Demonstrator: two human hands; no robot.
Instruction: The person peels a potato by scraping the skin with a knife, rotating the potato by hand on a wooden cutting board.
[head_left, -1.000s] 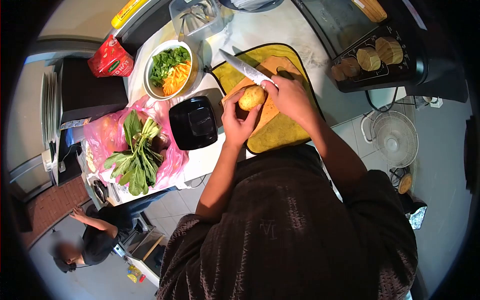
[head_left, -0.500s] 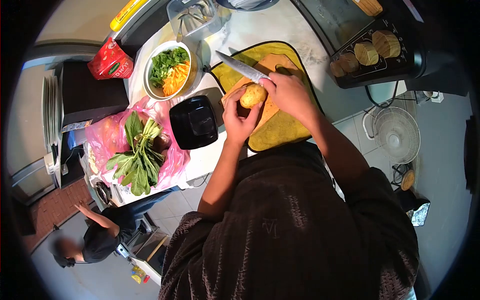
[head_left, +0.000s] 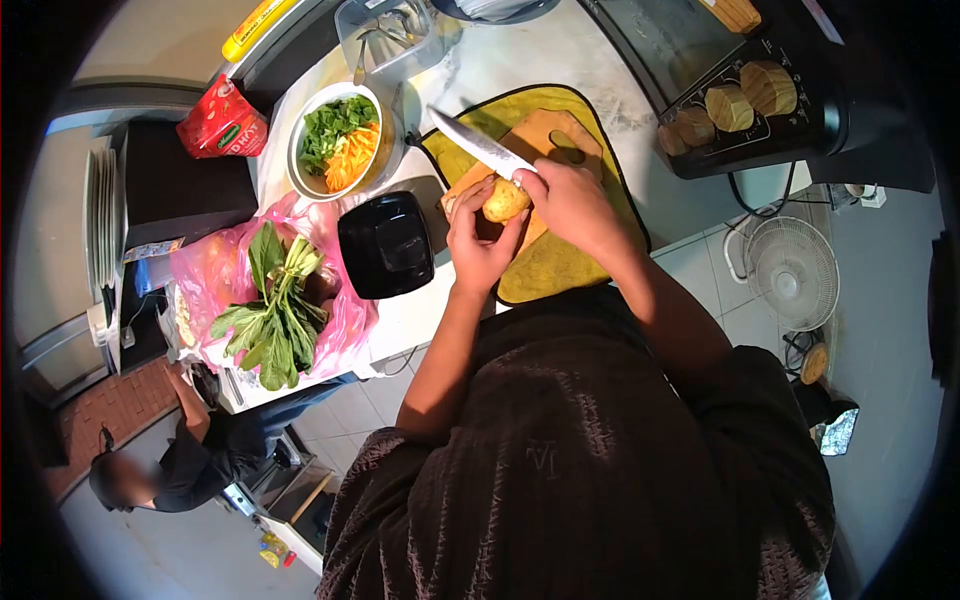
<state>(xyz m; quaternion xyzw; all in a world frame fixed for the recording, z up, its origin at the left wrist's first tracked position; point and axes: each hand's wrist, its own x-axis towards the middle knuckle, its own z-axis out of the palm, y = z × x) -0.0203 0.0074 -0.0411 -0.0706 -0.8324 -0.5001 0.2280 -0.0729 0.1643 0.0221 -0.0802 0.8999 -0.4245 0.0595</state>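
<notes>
My left hand grips a peeled-looking yellow potato, thumb on one side and fingers on the other. A kitchen knife is in my right hand, its blade pointing to the upper left and its heel end right at the potato's top. Both hands are over a wooden cutting board with a hole at its far corner. Under the board lies a yellow-green cloth with a dark edge. Close to the left of my left hand stands a black square bowl.
A white bowl holds chopped greens and orange shreds. Leafy greens rest on a pink plastic bag. Behind are a clear utensil tub and a red pouch. A toaster oven stands right; another person is at lower left.
The knife and my right hand have shifted slightly, the blade now closer over the potato's top. The other person's arm and head have moved.
</notes>
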